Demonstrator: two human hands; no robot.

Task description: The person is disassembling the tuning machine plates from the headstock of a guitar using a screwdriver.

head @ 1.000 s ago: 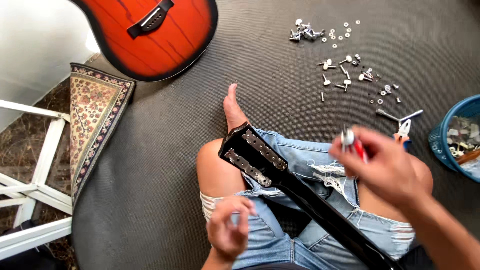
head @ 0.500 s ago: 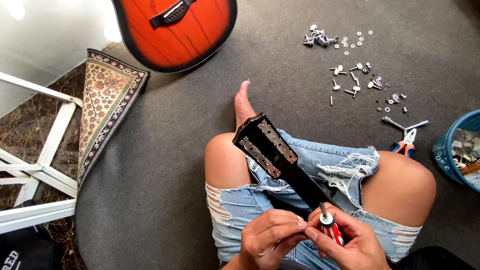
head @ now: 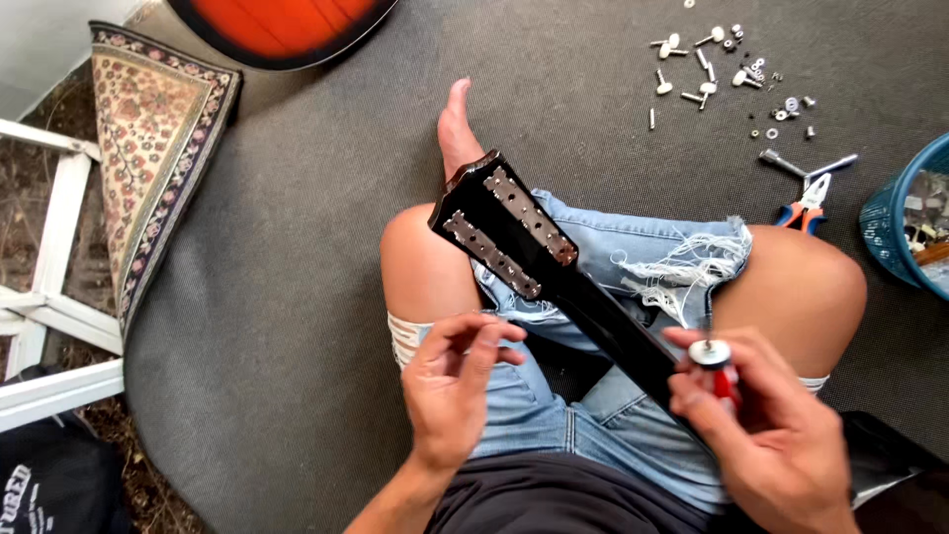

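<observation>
A black guitar neck (head: 593, 307) lies across my lap, its headstock (head: 504, 222) pointing up-left over my left knee, with two metal tuner plates on it. My right hand (head: 781, 435) rests on the neck's lower part and grips a red-handled screwdriver (head: 720, 374) with a silver cap on top. My left hand (head: 450, 396) hovers over my left thigh just left of the neck, thumb and fingertips pinched together. Nothing is visible between them.
An orange guitar body (head: 282, 20) lies at the top on the grey carpet. Several loose tuning pegs, washers and screws (head: 712, 69) are scattered top right, with pliers (head: 806, 203) and a blue basket (head: 905, 232). A patterned rug (head: 148, 129) and white frame (head: 49, 247) are on the left.
The two hands were together on the neck half a second ago; now the left hand has drawn away to the left and the right hand sits further right with the screwdriver.
</observation>
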